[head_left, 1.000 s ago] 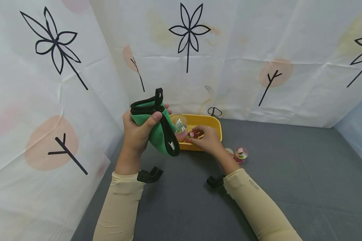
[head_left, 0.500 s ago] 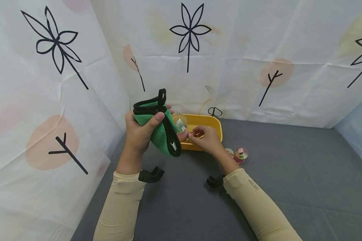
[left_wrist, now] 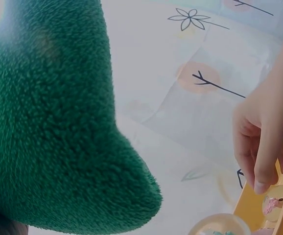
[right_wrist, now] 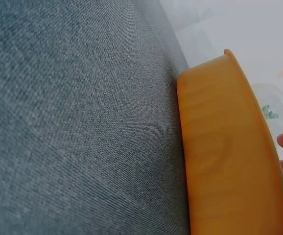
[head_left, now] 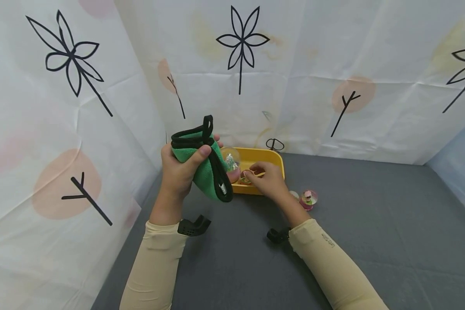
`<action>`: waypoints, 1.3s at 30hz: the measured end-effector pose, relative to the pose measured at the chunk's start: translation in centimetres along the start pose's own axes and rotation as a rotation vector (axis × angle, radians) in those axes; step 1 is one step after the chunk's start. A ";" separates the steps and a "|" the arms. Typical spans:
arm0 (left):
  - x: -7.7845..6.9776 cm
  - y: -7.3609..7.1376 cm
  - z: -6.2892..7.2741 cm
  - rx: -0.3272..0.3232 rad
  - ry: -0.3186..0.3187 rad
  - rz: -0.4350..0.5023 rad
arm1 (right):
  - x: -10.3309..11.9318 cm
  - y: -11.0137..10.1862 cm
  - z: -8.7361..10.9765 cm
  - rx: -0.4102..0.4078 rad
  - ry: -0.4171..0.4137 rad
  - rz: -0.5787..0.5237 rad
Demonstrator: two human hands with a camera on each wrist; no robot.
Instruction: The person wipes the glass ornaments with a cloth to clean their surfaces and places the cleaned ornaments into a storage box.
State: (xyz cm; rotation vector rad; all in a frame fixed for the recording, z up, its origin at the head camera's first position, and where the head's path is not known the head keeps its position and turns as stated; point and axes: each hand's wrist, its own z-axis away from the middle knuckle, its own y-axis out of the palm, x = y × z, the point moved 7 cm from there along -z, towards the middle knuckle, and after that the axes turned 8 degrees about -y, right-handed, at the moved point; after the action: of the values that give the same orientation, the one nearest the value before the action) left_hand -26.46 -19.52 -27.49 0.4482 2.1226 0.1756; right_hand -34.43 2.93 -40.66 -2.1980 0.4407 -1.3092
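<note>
My left hand (head_left: pixel 176 170) grips a folded green towel (head_left: pixel 207 174) with black edging and a hanging loop, raised to the left of a yellow tray (head_left: pixel 261 153). Fuzzy green pile fills much of the left wrist view. In the tray's left part stands a large snow globe (head_left: pixel 231 161) with a pink base and a little green tree inside, partly hidden by the towel. My right hand (head_left: pixel 271 178) reaches over the tray's front side. Below its thumb tip, in the left wrist view, sits a small snow globe (left_wrist: pixel 273 204) with a pink figure inside.
To the right of the tray, two small globes stand on the grey tabletop (head_left: pixel 372 224): a pink-based one (head_left: pixel 308 199) and a paler one (head_left: pixel 294 195), partly behind the right forearm. A white printed sheet (head_left: pixel 302 107) hangs behind the table.
The right hand has lowered the small pink globe into the tray beside the large one, and its fingers have loosened from it. The left hand with the towel shifted slightly right.
</note>
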 end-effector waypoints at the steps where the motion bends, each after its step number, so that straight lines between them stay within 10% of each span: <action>1: 0.0 0.0 0.0 0.001 0.003 0.002 | 0.1 -0.1 0.1 -0.003 -0.001 -0.001; 20: 0.7 0.7 0.2 0.013 -0.039 -0.043 | 1.7 -6.0 3.7 -0.043 -0.087 0.029; 39: 1.6 1.8 0.4 0.045 -0.078 -0.058 | -1.8 -11.7 7.8 -0.094 -0.054 0.098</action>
State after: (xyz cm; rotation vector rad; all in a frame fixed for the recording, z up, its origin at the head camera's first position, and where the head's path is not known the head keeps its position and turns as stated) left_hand -26.44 -17.28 -28.42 0.4126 2.0634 0.0755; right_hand -28.36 15.43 -37.97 -2.2524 0.5927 -1.1967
